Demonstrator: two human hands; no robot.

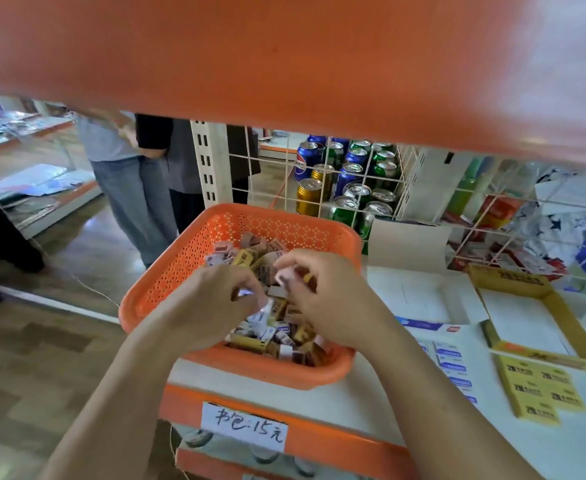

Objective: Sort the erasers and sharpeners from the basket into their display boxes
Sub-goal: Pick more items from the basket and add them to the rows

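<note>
An orange perforated basket [187,258] stands on the white shelf, heaped with several small erasers and sharpeners [284,336] in yellow, brown, pink and white wrappers. Both my hands are inside it. My left hand [212,299] has curled fingers pinching a small white and blue eraser [262,311]. My right hand [333,292] pinches a small pink piece [284,277] between thumb and fingertips. To the right lies a yellow display box [558,303], empty with a white floor, and a white box [419,296] with its lid up.
An orange shelf edge [284,64] hangs low overhead. A wire grid [322,174] with drink cans behind it backs the shelf. Yellow eraser packs [540,393] and blue-white ones [452,365] lie at right. People stand in the aisle at left. A price label [246,426] is on the shelf front.
</note>
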